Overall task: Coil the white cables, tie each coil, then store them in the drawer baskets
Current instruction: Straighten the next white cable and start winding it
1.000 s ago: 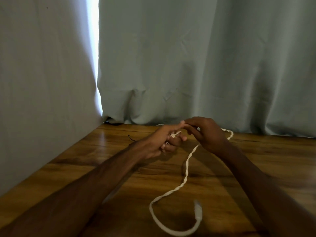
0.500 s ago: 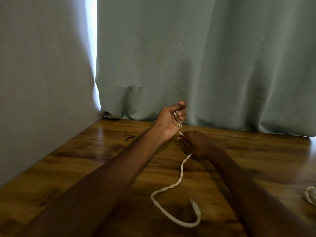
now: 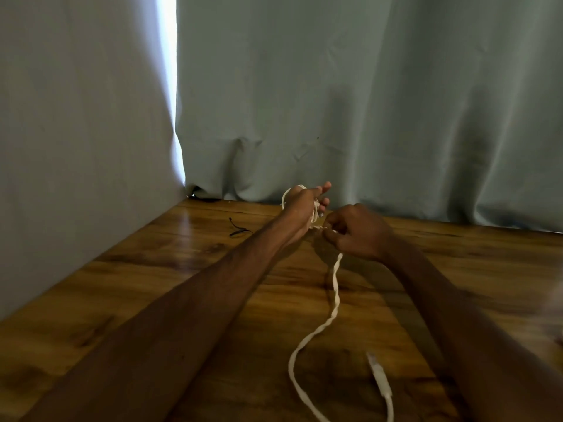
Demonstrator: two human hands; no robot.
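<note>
Turns of the white cable [image 3: 335,287] are looped round our left grip [image 3: 304,208], whose fingers curl on it while the thumb points toward the curtain [image 3: 365,102]. Just beside it, our right grip [image 3: 356,233] pinches the same cable with curled fingers. Below that grip the cable hangs down twisted, meets the bench [image 3: 182,254] and lies in an open loop that ends in its plug [image 3: 380,379]. We count one cable, one plug, two grips and one small black tie [image 3: 239,230], which lies on the bench left of the left grip. Both forearms stretch forward and converge.
</note>
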